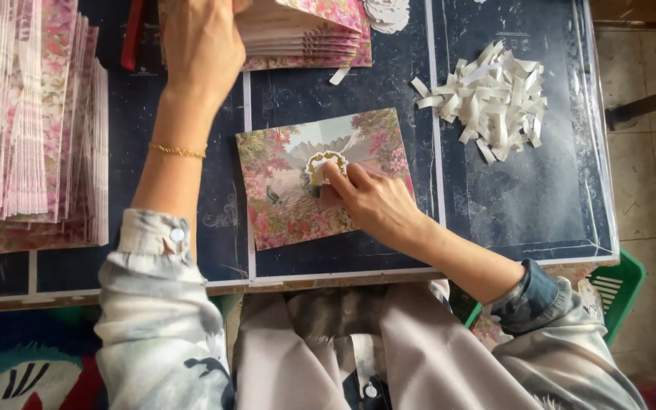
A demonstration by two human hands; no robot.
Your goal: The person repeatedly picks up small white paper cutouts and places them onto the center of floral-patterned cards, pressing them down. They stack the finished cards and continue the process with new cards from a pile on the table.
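Floral card [298,205] lies flat at frame centre on the dark bench [540,190], slightly rotated, with a pink and red blossom print, a pale mountain scene in the middle, a centre fold line and what looks like a small bird at lower left. Right hand [370,201] rests on the card, fingertips pressing a small round white-and-gold scalloped sticker [320,163] onto its centre; grip narrow, fingers bunched on the sticker, not wrapped round anything. Left hand [203,45] reaches to the top of frame, onto the stack of folded floral cards [305,38]; its fingertips are hidden, so can't tell if that grip holds one. Tall stack of the same cards [32,129] at upper left. Pile of white paper strips [491,99] at upper right, well apart from the card. Green basket [620,285] at lower right, below the bench edge.
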